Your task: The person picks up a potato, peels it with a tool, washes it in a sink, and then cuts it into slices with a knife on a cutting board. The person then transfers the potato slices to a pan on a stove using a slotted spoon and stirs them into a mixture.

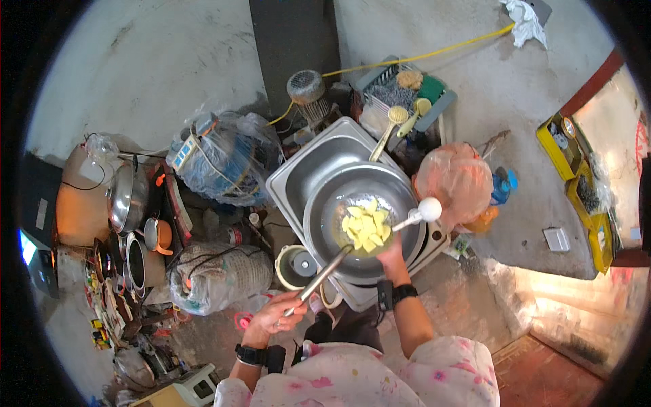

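My left hand (pixel 279 311) is closed around the long metal handle (pixel 325 273) of a strainer or ladle. The bowl end of that tool holds a heap of pale yellow cut pieces (pixel 367 225), which look like potato. It is over a wide stainless steel basin (pixel 318 203) resting on a metal sink (pixel 325 147). My right hand (pixel 390 254) reaches in at the basin's near right side, against the edge of the heap. Its fingers are largely hidden, so its grip is unclear. Above this hand a white faucet (pixel 407 222) with a round knob juts over the basin.
A scrub brush (pixel 389 133) leans at the sink's back edge, before a rack (pixel 442 114) of scrubbers. An orange-tinted plastic bag (pixel 455 180) bulges on the right. Below left stands a pale bucket (pixel 285 277). Wrapped bundles (pixel 218 277) and pots (pixel 145 264) crowd the left.
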Demonstrator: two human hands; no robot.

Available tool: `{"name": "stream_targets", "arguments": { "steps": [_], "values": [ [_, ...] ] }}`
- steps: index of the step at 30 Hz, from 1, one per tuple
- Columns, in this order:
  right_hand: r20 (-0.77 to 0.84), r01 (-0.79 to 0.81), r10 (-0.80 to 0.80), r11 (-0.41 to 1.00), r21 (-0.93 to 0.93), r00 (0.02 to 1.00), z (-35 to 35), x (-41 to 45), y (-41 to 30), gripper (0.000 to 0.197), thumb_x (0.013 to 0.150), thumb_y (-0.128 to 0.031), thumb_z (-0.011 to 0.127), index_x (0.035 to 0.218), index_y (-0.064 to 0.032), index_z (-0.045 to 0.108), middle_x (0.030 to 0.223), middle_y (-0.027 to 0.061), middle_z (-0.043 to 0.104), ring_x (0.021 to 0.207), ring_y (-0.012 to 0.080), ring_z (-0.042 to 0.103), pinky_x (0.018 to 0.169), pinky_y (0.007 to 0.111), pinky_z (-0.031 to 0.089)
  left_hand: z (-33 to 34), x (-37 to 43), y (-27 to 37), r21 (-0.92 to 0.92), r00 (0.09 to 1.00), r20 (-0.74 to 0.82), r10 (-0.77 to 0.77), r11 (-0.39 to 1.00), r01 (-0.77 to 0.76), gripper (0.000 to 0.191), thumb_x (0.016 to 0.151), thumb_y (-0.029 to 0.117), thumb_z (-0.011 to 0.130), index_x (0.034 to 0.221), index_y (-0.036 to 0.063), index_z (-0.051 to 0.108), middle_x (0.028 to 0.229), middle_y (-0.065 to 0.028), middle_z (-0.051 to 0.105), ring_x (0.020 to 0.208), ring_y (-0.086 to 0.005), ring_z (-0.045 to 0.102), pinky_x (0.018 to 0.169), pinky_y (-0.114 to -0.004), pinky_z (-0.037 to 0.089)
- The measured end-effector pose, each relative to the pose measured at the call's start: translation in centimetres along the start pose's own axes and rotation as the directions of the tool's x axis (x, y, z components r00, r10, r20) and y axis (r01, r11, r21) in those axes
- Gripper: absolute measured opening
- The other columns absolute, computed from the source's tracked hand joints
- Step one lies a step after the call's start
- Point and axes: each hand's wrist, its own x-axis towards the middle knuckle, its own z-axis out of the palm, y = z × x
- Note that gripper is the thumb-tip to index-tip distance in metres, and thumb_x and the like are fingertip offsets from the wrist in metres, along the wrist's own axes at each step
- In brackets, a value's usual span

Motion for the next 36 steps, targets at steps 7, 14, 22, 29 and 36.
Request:
{"name": "stream_targets", "arguments": {
  "steps": [7, 14, 22, 29, 36],
  "values": [
    [-0.06, 0.059, -0.061, 0.998, -0.038, 0.996, -2.1, 0.1, -0.5, 0.047, 0.091, -0.036, 0.029, 0.118, -0.0016, 0.045, 0.117, 0.0169, 0.051, 0.104, 0.0321, 0.053, 0.088, 0.047, 0.045, -0.3, 0.4, -0.3, 0.015, 0.997, 0.075, -0.02, 1.0, 0.019, 0.029, 0.093, 0.013, 0.038, 0.121, 0.0053, 0.042, 0.064, 0.0022, 0.037, 0.039, -0.001, 0.029, 0.029, -0.015, 0.021],
    [-0.011, 0.105, -0.106, 0.989, -0.101, 0.994, -1.5, -0.2, -0.2, 0.04, 0.094, -0.029, 0.028, 0.116, 0.0002, 0.046, 0.116, 0.016, 0.051, 0.102, 0.0293, 0.054, 0.087, 0.044, 0.047, -0.1, 0.0, 0.1, 0.052, 0.999, -0.006, -0.04, 0.998, 0.041, 0.035, 0.092, 0.012, 0.041, 0.126, 0.0059, 0.039, 0.066, 0.0025, 0.038, 0.041, 0.0001, 0.029, 0.03, -0.013, 0.021],
    [0.028, 0.039, -0.041, 0.998, 0.042, 0.999, 0.6, -0.2, 0.3, 0.047, 0.092, -0.035, 0.028, 0.116, 0.0004, 0.046, 0.116, 0.0188, 0.051, 0.102, 0.0328, 0.053, 0.088, 0.047, 0.045, -0.3, 0.0, 0.3, -0.025, 0.999, 0.013, -0.038, 0.999, 0.039, 0.035, 0.091, 0.011, 0.041, 0.125, 0.0002, 0.038, 0.07, -0.0004, 0.04, 0.041, -0.0013, 0.031, 0.03, -0.014, 0.024],
    [0.013, 0.054, -0.055, 0.998, 0.013, 0.998, -0.1, -0.1, 0.2, 0.047, 0.091, -0.037, 0.03, 0.116, -0.0003, 0.047, 0.114, 0.018, 0.053, 0.102, 0.0308, 0.054, 0.089, 0.045, 0.044, 0.2, 0.1, 1.1, 0.017, 0.999, 0.005, -0.036, 0.999, 0.036, 0.033, 0.091, 0.01, 0.04, 0.123, 0.0007, 0.041, 0.067, 0.0, 0.039, 0.042, -0.0014, 0.031, 0.032, -0.014, 0.023],
    [-0.018, 0.037, -0.036, 0.998, 0.054, 0.999, 1.6, -0.9, 0.7, 0.052, 0.09, -0.042, 0.03, 0.117, -0.0018, 0.048, 0.116, 0.0176, 0.053, 0.103, 0.0323, 0.053, 0.087, 0.048, 0.045, 0.7, -0.4, 1.3, 0.038, 0.997, -0.043, -0.065, 0.997, 0.066, 0.033, 0.092, 0.01, 0.039, 0.124, 0.0009, 0.04, 0.069, -0.0012, 0.041, 0.041, -0.0016, 0.031, 0.032, -0.014, 0.023]
  ]
}}
